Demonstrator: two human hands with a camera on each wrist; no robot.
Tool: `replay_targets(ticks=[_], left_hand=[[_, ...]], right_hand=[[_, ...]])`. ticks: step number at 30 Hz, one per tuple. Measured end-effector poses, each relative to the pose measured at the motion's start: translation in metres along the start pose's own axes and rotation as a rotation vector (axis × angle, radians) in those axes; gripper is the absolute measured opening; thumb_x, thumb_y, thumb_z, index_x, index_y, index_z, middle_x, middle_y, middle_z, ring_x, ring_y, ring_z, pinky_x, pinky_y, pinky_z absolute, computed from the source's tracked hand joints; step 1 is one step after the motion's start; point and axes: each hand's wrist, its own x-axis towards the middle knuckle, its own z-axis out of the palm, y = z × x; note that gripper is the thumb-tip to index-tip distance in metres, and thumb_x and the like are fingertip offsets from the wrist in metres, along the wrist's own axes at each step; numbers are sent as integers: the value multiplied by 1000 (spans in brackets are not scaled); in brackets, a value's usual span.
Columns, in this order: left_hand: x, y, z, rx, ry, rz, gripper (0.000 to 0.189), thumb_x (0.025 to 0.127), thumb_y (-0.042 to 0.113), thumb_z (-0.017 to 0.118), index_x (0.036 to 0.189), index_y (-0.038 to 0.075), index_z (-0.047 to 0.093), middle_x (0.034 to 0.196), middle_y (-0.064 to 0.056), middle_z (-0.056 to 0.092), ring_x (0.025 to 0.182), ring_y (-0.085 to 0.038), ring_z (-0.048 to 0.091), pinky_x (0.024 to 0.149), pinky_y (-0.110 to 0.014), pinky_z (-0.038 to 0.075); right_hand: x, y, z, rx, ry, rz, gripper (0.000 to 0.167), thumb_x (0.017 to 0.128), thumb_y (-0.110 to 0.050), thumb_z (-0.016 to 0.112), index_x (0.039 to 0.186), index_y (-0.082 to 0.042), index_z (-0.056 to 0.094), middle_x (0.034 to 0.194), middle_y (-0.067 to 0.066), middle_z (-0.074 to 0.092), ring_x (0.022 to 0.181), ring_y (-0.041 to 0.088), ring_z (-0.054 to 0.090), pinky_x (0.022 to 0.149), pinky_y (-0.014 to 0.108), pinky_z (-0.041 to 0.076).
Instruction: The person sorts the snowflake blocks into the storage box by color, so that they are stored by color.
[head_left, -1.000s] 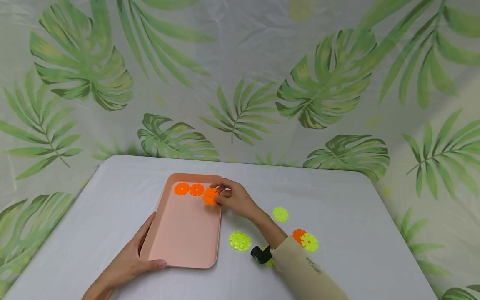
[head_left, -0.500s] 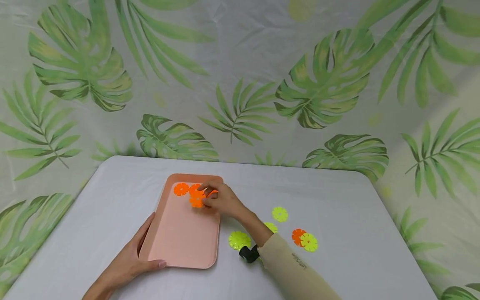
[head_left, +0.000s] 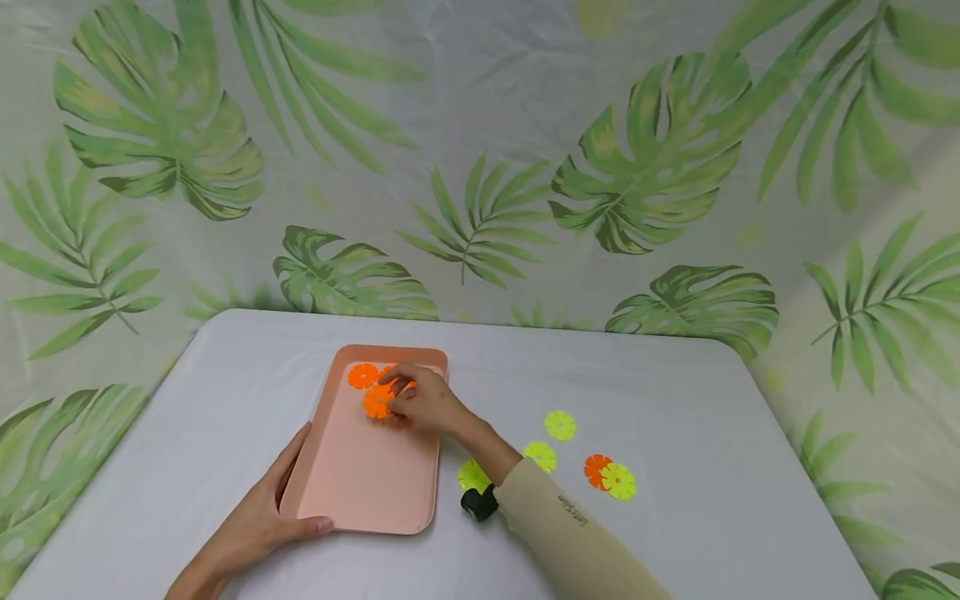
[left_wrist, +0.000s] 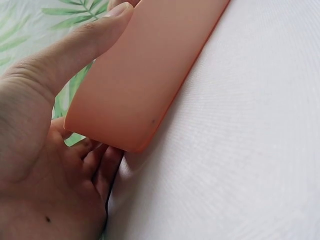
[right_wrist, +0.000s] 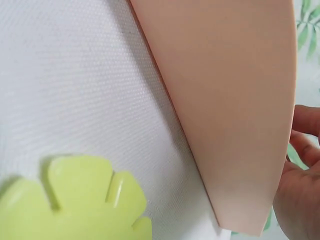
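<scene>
In the head view my left hand (head_left: pixel 262 517) holds the near left corner of a pink rectangular tray (head_left: pixel 367 475), thumb on the front edge and fingers along the left side. Over the tray's far part, my right hand (head_left: pixel 429 404) pinches an orange flower-shaped plastic disc (head_left: pixel 377 402) with notched edges. Behind it an orange disc (head_left: pixel 363 376) lies at the tray's far left, and another beside it is partly covered by my fingers. More orange shows between those fingers. The right wrist view has the tray's outer wall (right_wrist: pixel 225 100) partly hiding the hand, and the pinched disc is out of sight.
Right of the tray, yellow-green discs (head_left: pixel 559 426) lie on the white table (head_left: pixel 705 433), some partly behind the right forearm. One yellow-green disc (head_left: pixel 618 482) overlaps an orange disc (head_left: pixel 596 471). A black wrist-camera piece (head_left: pixel 478 503) hangs by the sleeve. A leaf-print cloth (head_left: pixel 480 225) stands behind.
My right hand has moved left and slightly nearer over the tray, carrying the orange disc. A yellow-green disc has come out from behind the forearm. The left hand and tray have stayed put.
</scene>
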Motion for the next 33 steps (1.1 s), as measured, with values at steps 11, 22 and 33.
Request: replay_targets(ticks=[11, 22, 33], left_hand=[[1, 2, 0, 11, 0, -7, 122, 81, 20, 89, 168, 38, 7, 175, -10, 18, 132, 19, 35, 99, -1, 28], [0, 2, 0, 12, 0, -26, 121, 81, 21, 89, 167, 42, 7, 175, -8, 18, 133, 19, 34, 98, -1, 28], [0, -3, 0, 9, 6, 27, 120, 81, 18, 88, 168, 37, 8, 175, -8, 20, 135, 13, 38, 100, -2, 29]], right_hand=[[10, -2, 11, 3, -29, 62, 31, 94, 7, 68, 124, -1, 67, 96, 8, 59, 68, 24, 71, 66, 28, 62], [16, -2, 34, -111, -37, 100, 39, 93, 2, 72, 131, -3, 64, 98, 5, 62, 70, 9, 65, 66, 19, 57], [23, 4, 42, -249, 22, 67, 44, 91, -2, 77, 134, -2, 65, 102, 4, 65, 85, 7, 55, 74, 15, 49]])
